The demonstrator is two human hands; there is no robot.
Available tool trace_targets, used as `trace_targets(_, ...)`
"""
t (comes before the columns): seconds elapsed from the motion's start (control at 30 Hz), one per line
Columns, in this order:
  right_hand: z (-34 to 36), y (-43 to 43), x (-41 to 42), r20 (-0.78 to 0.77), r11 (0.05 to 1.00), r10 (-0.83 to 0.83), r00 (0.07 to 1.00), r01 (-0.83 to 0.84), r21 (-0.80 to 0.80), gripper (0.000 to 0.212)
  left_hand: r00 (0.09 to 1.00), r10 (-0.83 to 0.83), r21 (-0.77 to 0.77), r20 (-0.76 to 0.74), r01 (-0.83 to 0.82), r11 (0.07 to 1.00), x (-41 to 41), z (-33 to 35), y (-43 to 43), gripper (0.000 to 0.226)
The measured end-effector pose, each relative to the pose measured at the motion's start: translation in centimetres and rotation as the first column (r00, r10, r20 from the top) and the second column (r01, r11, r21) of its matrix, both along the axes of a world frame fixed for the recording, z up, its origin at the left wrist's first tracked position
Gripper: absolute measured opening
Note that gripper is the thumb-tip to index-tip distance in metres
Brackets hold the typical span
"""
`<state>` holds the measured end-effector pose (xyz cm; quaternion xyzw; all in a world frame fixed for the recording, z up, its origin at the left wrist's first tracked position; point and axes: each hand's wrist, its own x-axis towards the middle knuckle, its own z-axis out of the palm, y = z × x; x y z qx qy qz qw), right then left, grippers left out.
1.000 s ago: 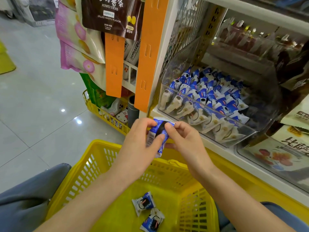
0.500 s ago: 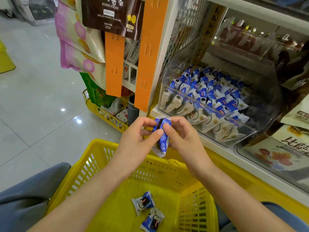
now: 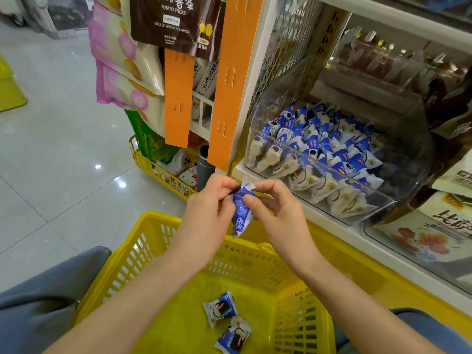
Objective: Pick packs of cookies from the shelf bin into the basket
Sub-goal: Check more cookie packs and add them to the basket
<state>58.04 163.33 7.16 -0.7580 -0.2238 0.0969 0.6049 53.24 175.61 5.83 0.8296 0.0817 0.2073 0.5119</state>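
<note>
A blue and white cookie pack (image 3: 242, 213) hangs upright above the far rim of the yellow basket (image 3: 163, 241). My left hand (image 3: 209, 213) pinches its top edge, and my right hand (image 3: 275, 213) pinches it from the other side. Two more cookie packs (image 3: 221, 309) (image 3: 233, 337) lie on the basket floor. The clear shelf bin (image 3: 383, 208) to the right holds several rows of the same packs (image 3: 332, 149).
An orange strip (image 3: 229, 80) hangs down the shelf post just above my hands. Snack bags (image 3: 122, 62) hang to the left, over a small yellow wire basket (image 3: 158, 172). Other snack bins (image 3: 434, 241) sit further right. Grey tiled floor lies on the left.
The pack has been turned from flat to hanging on end between my two hands. Both hands stay above the basket's far rim.
</note>
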Motion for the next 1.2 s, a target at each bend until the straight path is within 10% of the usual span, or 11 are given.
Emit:
trace_targets(0.17, 0.3, -0.3, 0.2, -0.05, 0.996, 0.087, 0.995, -0.087, -0.006, 0.031, 0.992, -0.018, -0.585, -0.125, -0.059, 0.809, 0.3, 0.9, 0.3, 0.023)
trace_targets(0.33, 0.4, -0.4, 0.5, -0.218, 1.0, 0.0, 0.976, -0.006, -0.027, 0.055, 0.988, -0.094, -0.793, -0.119, -0.037, 0.609, 0.7, 1.5, -0.2, 0.018)
trace_targets(0.47, 0.9, -0.8, 0.9, -0.202, 0.999, 0.009, 0.979, -0.016, -0.034, 0.029, 0.975, -0.162, -0.581, -0.155, 0.043, 0.813, 0.4, 1.2, -0.3, 0.018)
trace_targets(0.87, 6.7, -3.4, 4.5, 0.097, 0.97, -0.242, 0.965, 0.242, 0.019, 0.019, 0.972, -0.183, -0.02, 0.146, 0.187, 0.982, 5.1, 5.6, 0.2, 0.028)
trace_targets(1.2, 8.2, -0.4, 22.1, 0.223, 0.729, -0.615, 0.756, 0.653, -0.205, 0.04, 0.942, -0.305, 0.704, 0.141, 0.121, 0.7, 11.0, 4.8, 0.5, 0.026)
